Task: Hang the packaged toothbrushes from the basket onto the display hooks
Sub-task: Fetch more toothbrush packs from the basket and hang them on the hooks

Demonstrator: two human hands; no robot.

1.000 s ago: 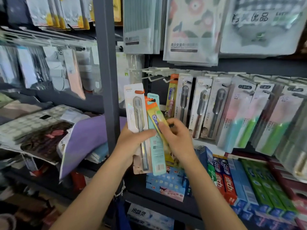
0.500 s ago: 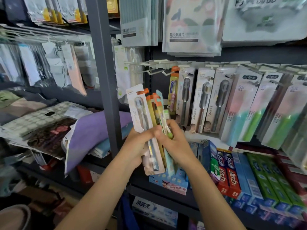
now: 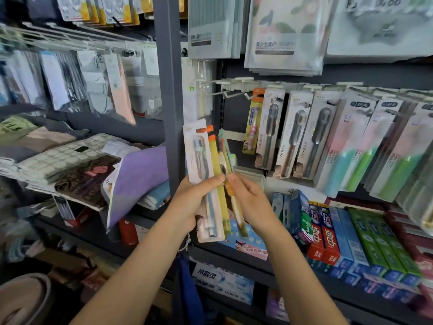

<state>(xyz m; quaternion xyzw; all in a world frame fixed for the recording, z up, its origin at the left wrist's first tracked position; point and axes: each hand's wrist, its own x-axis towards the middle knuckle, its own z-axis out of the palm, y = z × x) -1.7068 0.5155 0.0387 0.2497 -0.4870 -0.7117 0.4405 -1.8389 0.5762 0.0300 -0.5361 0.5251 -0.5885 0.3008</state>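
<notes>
Here the left hand [image 3: 191, 202] fans a stack of packaged toothbrushes [image 3: 206, 174] upright, fingers wrapped round it, so the right hand [image 3: 251, 202] can pinch one pack free for the empty display hooks [image 3: 230, 93].

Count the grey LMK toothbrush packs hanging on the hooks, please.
3. They hang side by side right of the small yellow pack: left pack, middle pack, right pack. More may hang hidden behind each.
</notes>
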